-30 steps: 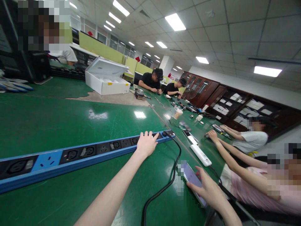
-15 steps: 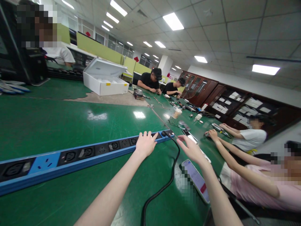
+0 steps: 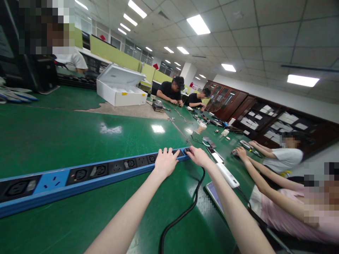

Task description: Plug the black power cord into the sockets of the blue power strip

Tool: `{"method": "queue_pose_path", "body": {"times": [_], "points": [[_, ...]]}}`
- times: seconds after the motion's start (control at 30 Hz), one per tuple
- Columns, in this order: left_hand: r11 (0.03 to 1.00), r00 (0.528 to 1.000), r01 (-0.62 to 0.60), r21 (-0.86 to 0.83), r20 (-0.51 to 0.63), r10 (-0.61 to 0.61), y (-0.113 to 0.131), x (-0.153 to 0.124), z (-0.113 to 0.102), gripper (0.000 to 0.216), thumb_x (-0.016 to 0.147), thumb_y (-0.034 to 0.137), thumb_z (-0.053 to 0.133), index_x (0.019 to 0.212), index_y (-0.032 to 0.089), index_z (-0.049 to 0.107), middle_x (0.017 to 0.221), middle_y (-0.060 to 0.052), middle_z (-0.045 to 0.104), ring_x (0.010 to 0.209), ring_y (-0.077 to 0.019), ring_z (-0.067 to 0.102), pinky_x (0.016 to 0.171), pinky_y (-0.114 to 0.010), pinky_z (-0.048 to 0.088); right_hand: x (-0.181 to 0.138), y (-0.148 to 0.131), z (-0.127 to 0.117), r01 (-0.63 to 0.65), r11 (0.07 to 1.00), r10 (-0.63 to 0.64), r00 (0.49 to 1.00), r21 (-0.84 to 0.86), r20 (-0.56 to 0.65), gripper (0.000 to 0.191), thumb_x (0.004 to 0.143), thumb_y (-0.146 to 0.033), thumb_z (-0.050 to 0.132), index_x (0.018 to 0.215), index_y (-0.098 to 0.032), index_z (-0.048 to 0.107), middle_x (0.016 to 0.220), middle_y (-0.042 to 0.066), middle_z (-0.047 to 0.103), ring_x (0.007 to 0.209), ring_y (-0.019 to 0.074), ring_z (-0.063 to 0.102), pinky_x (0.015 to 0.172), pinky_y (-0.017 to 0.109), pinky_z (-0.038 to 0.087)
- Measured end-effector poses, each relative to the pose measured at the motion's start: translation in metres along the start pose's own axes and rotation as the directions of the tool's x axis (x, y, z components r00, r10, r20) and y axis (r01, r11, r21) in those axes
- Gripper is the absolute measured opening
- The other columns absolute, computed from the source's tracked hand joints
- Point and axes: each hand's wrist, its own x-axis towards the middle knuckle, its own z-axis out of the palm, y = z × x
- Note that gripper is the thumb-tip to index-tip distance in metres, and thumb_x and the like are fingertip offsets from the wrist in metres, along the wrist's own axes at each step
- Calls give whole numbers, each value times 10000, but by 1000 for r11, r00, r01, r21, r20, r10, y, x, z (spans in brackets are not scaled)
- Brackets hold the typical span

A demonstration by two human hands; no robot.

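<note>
A long blue power strip (image 3: pixel 106 180) with black sockets lies slantwise across the green table. My left hand (image 3: pixel 164 163) grips it from above near its far right end, fingers draped over the far edge and thumb pointing right. At that end, my right hand (image 3: pixel 198 156) has its fingers closed on the black plug (image 3: pixel 186 151), which sits at the last socket; the hand partly covers it. A black power cord (image 3: pixel 194 201) emerges below my right hand and curves towards the bottom of the view. Under my right forearm lies a phone (image 3: pixel 214 194), partly hidden.
A white device (image 3: pixel 227 175) with a cable lies right of my right hand. Further off stand an open white box (image 3: pixel 120 92) and a cup (image 3: pixel 201 127). Other people sit along the table; a co-worker's hands (image 3: pixel 240 153) rest at its right edge.
My right hand has moved left from beside the strip's end and closed on the plug. My left hand stays on the power strip. The view has shifted slightly.
</note>
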Motion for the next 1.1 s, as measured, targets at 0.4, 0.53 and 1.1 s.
{"method": "queue_pose_path", "body": {"times": [0.4, 0.53, 1.1], "points": [[999, 999, -30, 23, -40, 31, -2, 1, 2, 518, 983, 494, 484, 1475, 335, 463, 1263, -144, 600, 1124, -342, 533, 960, -497, 367, 18, -1, -2, -20, 998, 20, 1000, -52, 11, 501, 1004, -610, 375, 1017, -203, 669, 1033, 109, 735, 949, 228, 687, 756, 261, 439], [999, 998, -41, 20, -39, 41, -2, 1, 2, 522, 986, 490, 478, 1484, 333, 453, 1265, -148, 596, 1123, -337, 532, 964, -495, 362, 17, 2, -6, 23, 1000, -22, 995, -9, 93, 487, 1002, -607, 398, 991, -205, 672, 959, 92, 745, 869, 197, 691, 725, 238, 434], [999, 999, -35, -13, -33, 35, -3, 1, 4, 522, 975, 482, 512, 1469, 319, 475, 1263, -157, 595, 1127, -339, 534, 975, -503, 355, 15, -4, -16, -17, 995, 1, 988, 102, 152, 477, 1032, -572, 355, 1074, -192, 639, 778, 44, 745, 677, 152, 691, 684, 221, 453]]}}
